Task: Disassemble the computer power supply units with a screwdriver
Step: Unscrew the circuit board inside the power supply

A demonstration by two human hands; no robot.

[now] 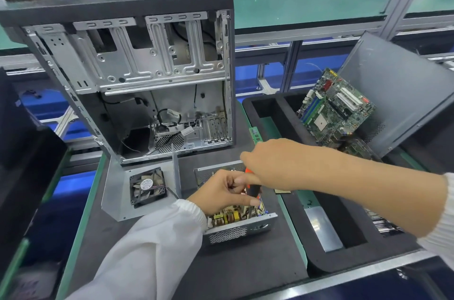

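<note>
As it stands: screwdriver (251, 185) (right hand (272, 164)) upright.

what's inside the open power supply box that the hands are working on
Inside the open power supply box a circuit board with yellow and copper-coloured parts shows near the front wall. The left hand, right hand and orange-and-black screwdriver cover the rest, including the screwdriver's tip.
</note>
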